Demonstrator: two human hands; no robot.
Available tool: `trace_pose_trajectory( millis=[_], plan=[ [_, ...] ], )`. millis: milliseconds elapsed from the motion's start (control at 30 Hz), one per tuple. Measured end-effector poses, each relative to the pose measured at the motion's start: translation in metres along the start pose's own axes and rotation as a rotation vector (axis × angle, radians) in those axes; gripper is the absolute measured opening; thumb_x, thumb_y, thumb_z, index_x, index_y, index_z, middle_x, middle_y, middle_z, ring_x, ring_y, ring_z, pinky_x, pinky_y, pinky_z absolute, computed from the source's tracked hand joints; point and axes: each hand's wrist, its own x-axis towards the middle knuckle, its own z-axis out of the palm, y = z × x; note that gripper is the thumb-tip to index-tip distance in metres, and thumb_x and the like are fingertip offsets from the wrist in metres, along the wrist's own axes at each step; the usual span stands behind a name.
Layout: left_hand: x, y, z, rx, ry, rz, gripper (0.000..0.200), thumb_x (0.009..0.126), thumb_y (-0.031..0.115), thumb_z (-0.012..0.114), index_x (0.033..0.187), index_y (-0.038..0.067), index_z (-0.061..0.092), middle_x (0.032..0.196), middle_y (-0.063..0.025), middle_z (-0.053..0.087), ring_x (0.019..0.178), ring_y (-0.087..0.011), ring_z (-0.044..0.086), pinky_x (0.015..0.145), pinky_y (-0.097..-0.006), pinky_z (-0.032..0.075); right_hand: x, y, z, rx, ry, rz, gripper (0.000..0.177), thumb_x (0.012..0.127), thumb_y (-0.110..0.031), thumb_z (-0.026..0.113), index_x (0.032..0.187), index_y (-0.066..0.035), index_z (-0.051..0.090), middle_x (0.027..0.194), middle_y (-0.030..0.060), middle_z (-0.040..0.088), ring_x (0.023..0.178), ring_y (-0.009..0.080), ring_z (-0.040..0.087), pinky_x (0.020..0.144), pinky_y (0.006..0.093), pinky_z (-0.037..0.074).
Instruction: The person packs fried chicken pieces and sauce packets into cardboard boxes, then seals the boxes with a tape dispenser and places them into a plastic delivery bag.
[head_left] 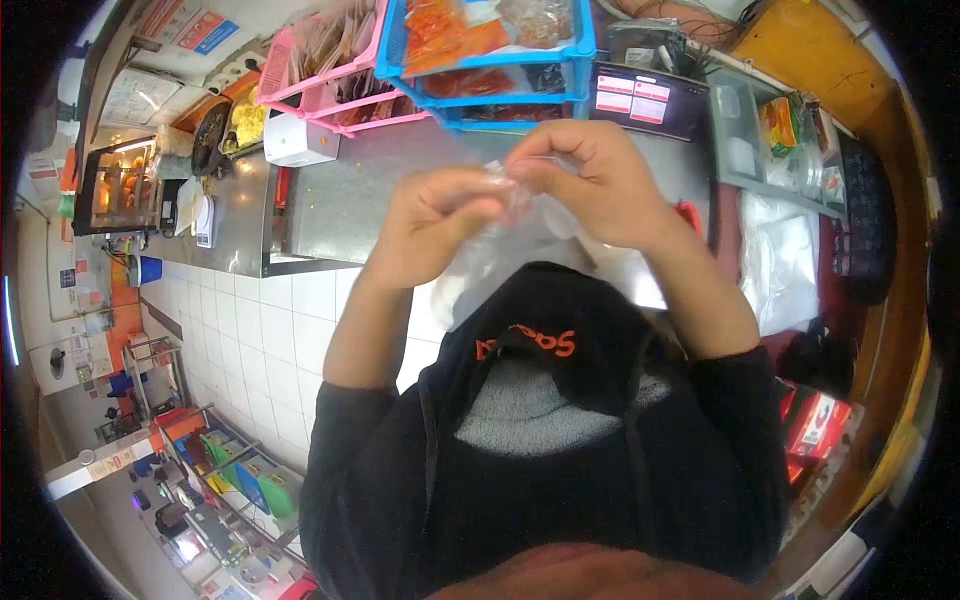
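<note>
Plastic bag (pixel 482 264), see-through, pinched at upper centre of the frame.
Left hand (pixel 432 217) and right hand (pixel 602 187) both grip its bunched top between thumb and fingers; blue trays (pixel 490 62) stand at the top edge, pink trays (pixel 277 68) to their left.

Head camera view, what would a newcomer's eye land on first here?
Probably the left hand and right hand, meeting at upper centre and pinching blurred clear plastic between them. Just beyond, at the top, stand the bright blue trays, with the pink trays to their left. Below the hands, orange lettering stands out on the black top.
</note>
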Motion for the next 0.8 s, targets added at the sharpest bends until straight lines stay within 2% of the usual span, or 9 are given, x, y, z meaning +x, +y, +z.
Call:
trace_pose_trajectory(
  millis=[33, 100, 233, 400, 433, 567, 667, 733, 800],
  plan=[
    [0.004, -0.004, 0.005, 0.006, 0.002, -0.001, 0.014, 0.084, 0.002, 0.068, 0.072, 0.003, 0.061, 0.070, -0.0012, 0.064, 0.067, -0.0055, 0.057, 0.059, -0.0214, 0.045, -0.001, 0.000, -0.008, 0.005, -0.001, -0.003, 0.016, 0.084, -0.017, 0.068, 0.089, -0.002, 0.067, 0.081, 0.0089, 0.065, 0.074, 0.0169, 0.062, 0.068, 0.0323, 0.048],
    [0.011, -0.019, 0.008, 0.165, 0.070, -0.002, 0.015, 0.086, 0.006, 0.068, 0.074, 0.004, 0.059, 0.071, -0.0003, 0.062, 0.068, -0.0064, 0.057, 0.060, -0.0218, 0.045, -0.003, 0.000, -0.023, -0.919, 0.408, -0.625, 0.022, 0.076, -0.020, 0.073, 0.092, -0.007, 0.067, 0.087, 0.0081, 0.062, 0.078, 0.0234, 0.061, 0.070, 0.0364, 0.047],
    [0.029, -0.046, 0.025, 0.155, 0.221, 0.143, 0.018, 0.087, 0.012, 0.069, 0.075, 0.005, 0.057, 0.072, 0.0005, 0.062, 0.068, -0.0069, 0.056, 0.061, -0.0227, 0.045, -0.034, -0.005, -0.026, -0.727, 0.269, -0.370, 0.029, 0.070, -0.023, 0.077, 0.092, -0.008, 0.065, 0.090, 0.0094, 0.060, 0.082, 0.0269, 0.060, 0.071, 0.0391, 0.046],
    [0.029, -0.080, 0.063, -0.076, 0.364, -0.040, 0.023, 0.092, 0.023, 0.064, 0.080, 0.007, 0.053, 0.083, -0.0013, 0.060, 0.076, -0.0055, 0.051, 0.068, -0.0246, 0.044, -0.033, 0.027, -0.042, -0.281, 0.123, 0.038, 0.024, 0.075, -0.018, 0.073, 0.091, -0.002, 0.064, 0.077, 0.0116, 0.061, 0.073, 0.0285, 0.061, 0.065, 0.0377, 0.047],
    [0.029, -0.078, 0.062, -0.131, 0.208, 0.000, 0.020, 0.095, 0.022, 0.060, 0.083, 0.006, 0.055, 0.085, -0.0008, 0.057, 0.076, -0.0060, 0.048, 0.071, -0.0249, 0.042, -0.032, 0.033, -0.048, -0.154, 0.083, 0.167, 0.023, 0.077, -0.016, 0.071, 0.090, 0.000, 0.063, 0.072, 0.0124, 0.061, 0.069, 0.0292, 0.062, 0.062, 0.0374, 0.047],
    [0.026, -0.067, 0.068, -0.078, 0.268, -0.076, 0.019, 0.095, 0.022, 0.059, 0.084, 0.006, 0.057, 0.081, 0.0017, 0.055, 0.073, -0.0062, 0.047, 0.068, -0.0234, 0.041, -0.041, 0.054, -0.058, 0.028, 0.098, 0.089, 0.016, 0.077, -0.012, 0.068, 0.088, -0.001, 0.063, 0.069, 0.0131, 0.063, 0.066, 0.0308, 0.061, 0.060, 0.0380, 0.047],
    [0.025, -0.079, 0.052, -0.112, 0.181, 0.024, 0.017, 0.093, 0.021, 0.060, 0.086, 0.005, 0.059, 0.081, 0.0017, 0.056, 0.072, -0.0068, 0.049, 0.070, -0.0225, 0.041, -0.044, 0.060, -0.059, -0.313, 0.065, -0.070, 0.009, 0.078, -0.009, 0.064, 0.085, -0.003, 0.062, 0.072, 0.0135, 0.063, 0.066, 0.0320, 0.060, 0.061, 0.0392, 0.047],
    [0.020, -0.078, 0.055, -0.099, 0.111, -0.167, 0.015, 0.090, 0.019, 0.064, 0.085, 0.006, 0.059, 0.083, 0.0010, 0.058, 0.075, -0.0071, 0.051, 0.073, -0.0239, 0.042, -0.047, 0.079, -0.049, -0.625, 0.106, -0.315, 0.009, 0.081, -0.009, 0.066, 0.082, -0.002, 0.059, 0.071, 0.0099, 0.057, 0.058, 0.0170, 0.056, 0.057, 0.0281, 0.045],
    [0.019, -0.076, 0.062, -0.098, 0.127, -0.166, 0.014, 0.089, 0.017, 0.064, 0.083, 0.007, 0.057, 0.083, 0.0005, 0.058, 0.076, -0.0075, 0.052, 0.074, -0.0245, 0.042, -0.047, 0.080, -0.051, -0.515, 0.105, -0.250, 0.010, 0.082, -0.010, 0.065, 0.081, -0.002, 0.058, 0.071, 0.0107, 0.056, 0.059, 0.0199, 0.056, 0.058, 0.0299, 0.045]
  ],
)
